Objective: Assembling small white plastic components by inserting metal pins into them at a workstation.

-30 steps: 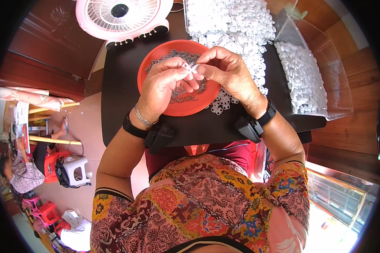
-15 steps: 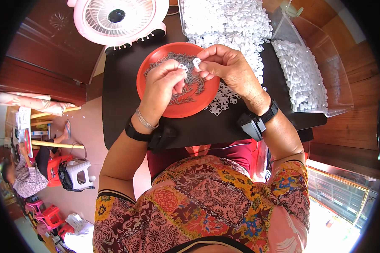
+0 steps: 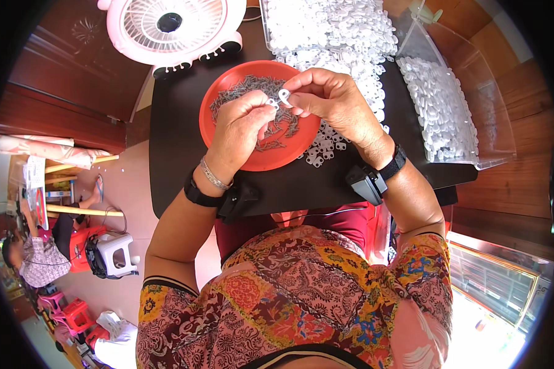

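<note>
Over the red plate [image 3: 207, 104], my left hand [image 3: 241, 123] pinches a small white plastic piece with holes [image 3: 272, 103] between thumb and fingertips. My right hand [image 3: 332, 101] grips a second white plastic piece, rounded with a hole [image 3: 284, 95], by its edge. The two pieces are very close together; whether they touch I cannot tell. Beneath my hands, a heap of small grey screw-like pieces [image 3: 246, 89] lies in the plate. Just right of the plate, loose white pieces with dark holes [image 3: 326, 146] are scattered on the dark table [image 3: 178, 160].
A pink fan [image 3: 172, 31] stands at the back left. White pieces [image 3: 332, 31] pile up at the back, spilling forward. On the right, a clear bin [image 3: 495, 123] holds more white pieces [image 3: 440, 111]. Far left, another person [image 3: 43, 261] sits near a white stool [image 3: 114, 255].
My left hand has shifted slightly right, and my right hand slightly left and down. The two white pieces have come closer together.
</note>
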`<move>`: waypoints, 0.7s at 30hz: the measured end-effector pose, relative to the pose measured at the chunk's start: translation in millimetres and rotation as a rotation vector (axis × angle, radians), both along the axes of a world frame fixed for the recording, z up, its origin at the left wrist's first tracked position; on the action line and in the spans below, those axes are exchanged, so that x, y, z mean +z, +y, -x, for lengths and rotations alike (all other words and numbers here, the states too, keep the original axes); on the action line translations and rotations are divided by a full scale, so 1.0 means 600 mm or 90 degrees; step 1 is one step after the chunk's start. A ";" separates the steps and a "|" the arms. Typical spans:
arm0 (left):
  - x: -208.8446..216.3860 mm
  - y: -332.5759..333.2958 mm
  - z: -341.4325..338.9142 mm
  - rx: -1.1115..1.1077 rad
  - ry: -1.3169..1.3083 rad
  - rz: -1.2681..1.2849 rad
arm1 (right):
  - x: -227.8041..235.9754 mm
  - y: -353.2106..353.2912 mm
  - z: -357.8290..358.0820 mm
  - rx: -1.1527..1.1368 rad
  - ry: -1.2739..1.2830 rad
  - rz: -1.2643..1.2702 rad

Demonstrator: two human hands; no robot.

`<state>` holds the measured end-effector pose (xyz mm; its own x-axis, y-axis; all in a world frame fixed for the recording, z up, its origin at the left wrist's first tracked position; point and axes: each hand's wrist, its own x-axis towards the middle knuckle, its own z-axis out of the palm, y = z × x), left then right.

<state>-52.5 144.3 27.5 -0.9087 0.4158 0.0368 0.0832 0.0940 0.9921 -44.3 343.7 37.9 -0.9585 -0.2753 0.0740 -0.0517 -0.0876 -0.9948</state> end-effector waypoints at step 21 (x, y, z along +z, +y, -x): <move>-0.008 0.007 -0.004 0.003 -0.005 -0.034 | -0.016 -0.019 -0.009 -0.028 0.116 -0.079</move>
<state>-50.1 148.3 22.6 -0.9112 0.4086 0.0523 0.0757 0.0415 0.9963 -39.1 332.2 28.2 -0.9436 -0.2520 0.2149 -0.2324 0.0414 -0.9717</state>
